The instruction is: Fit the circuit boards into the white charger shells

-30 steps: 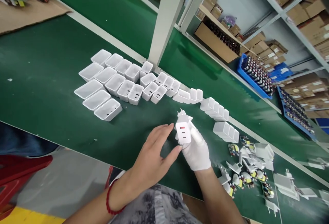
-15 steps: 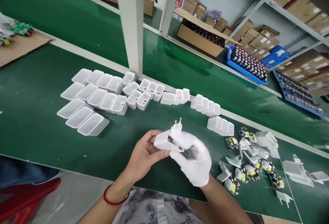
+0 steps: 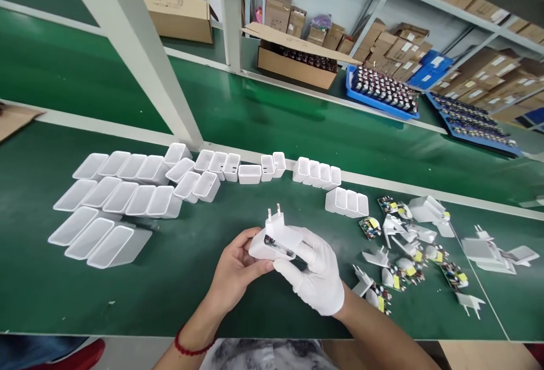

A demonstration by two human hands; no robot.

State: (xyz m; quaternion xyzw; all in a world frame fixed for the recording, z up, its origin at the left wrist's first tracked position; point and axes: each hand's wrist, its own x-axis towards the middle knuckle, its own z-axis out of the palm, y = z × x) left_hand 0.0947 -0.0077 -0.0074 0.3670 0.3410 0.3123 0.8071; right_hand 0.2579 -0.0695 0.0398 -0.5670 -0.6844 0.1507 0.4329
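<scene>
Near the bench's front edge, my bare left hand [image 3: 236, 268] grips a white plastic housing [image 3: 259, 246] from its left side. My right hand [image 3: 317, 273], in a white glove, holds a white plug cover [image 3: 276, 224] with two metal pins pointing up. The cover lies tilted over the housing's opening, and dark electronic parts show in the gap between the two. Rows of open white housings [image 3: 142, 200] stand to the left and behind. Right of my hands lie circuit boards [image 3: 369, 227] with yellow parts, among loose white plug covers [image 3: 377, 256].
A pale metal post [image 3: 127, 47] rises behind the housings on the green bench [image 3: 191, 285]. Farther back are a cardboard box [image 3: 293, 69] and a blue tray [image 3: 382, 106] of components. More plug pieces [image 3: 488, 254] lie at the far right.
The camera view has shifted, and the bench appears more level. Both hands still hold the housing and cover, which sit slightly lower and farther left in the picture.
</scene>
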